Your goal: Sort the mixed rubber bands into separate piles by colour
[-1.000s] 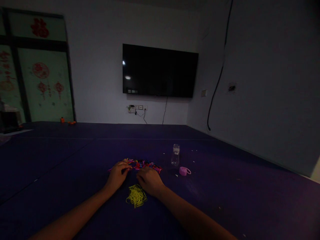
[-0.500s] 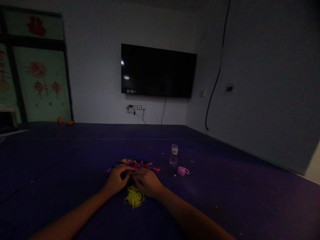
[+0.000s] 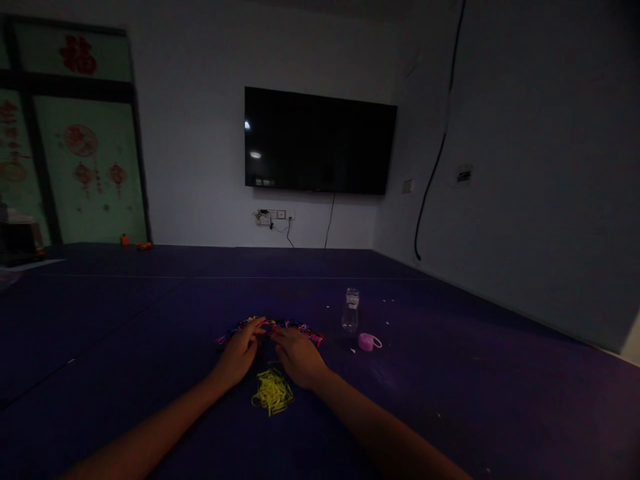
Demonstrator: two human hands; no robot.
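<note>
Two hands (image 3: 239, 353), open, partly hide multicoloured pile (image 3: 311, 332) (dim light); yellow heap (image 3: 273, 392) nearer; bottle (image 3: 351, 313), pink cap (image 3: 366, 342) right.

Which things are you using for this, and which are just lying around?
Seem in use:
left hand
right hand
colourful pile by the fingers
yellow bands

Seem just lying around:
clear bottle
pink lid
orange thing far back

Kinda dark, but the left hand (image 3: 239, 353) and right hand (image 3: 299, 357) cover part of the multicolored bands (image 3: 306, 331). Can't tell if either's gripping anything, and both forearms run off the bottom edge.
</note>
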